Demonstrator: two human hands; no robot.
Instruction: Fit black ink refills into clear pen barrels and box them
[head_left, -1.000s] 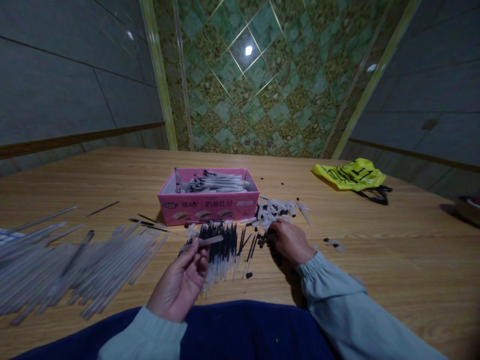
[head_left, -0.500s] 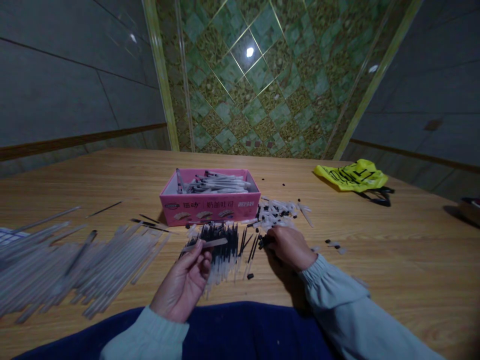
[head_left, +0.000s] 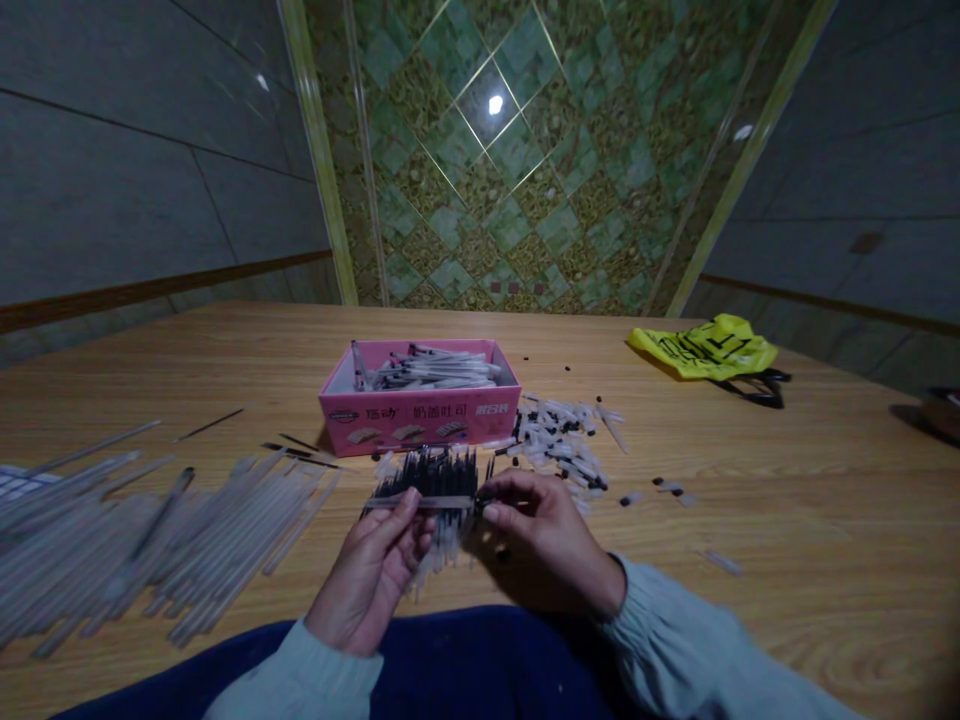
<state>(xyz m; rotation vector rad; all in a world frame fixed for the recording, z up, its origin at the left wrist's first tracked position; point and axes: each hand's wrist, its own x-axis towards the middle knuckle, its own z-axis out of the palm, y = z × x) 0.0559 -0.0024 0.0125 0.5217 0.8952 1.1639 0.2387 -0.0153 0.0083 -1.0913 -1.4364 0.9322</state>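
Note:
My left hand [head_left: 371, 580] pinches a translucent pen barrel [head_left: 444, 502] between thumb and fingers, holding it level above the table. At the barrel's right end, my right hand [head_left: 551, 530] pinches a small black pen part [head_left: 481, 503]; whether it sits inside the tube or only meets it, I cannot tell. Under both hands lies a bundle of black-tipped ink refills [head_left: 439, 465], partly covered by them. Just beyond my right hand spreads a heap of clear pen caps with black ends [head_left: 559, 430].
A pink box [head_left: 420, 425] full of assembled-looking pens stands behind the refills. Many clear barrels [head_left: 247, 530] lie at the left. A yellow plastic bag [head_left: 705, 350] rests at the back right. Loose caps [head_left: 667, 486] are scattered on the right.
My right hand has moved left from the small black parts by the cap heap to the barrel's end, bringing a black part. My left hand still holds the barrel, slightly lower and further right.

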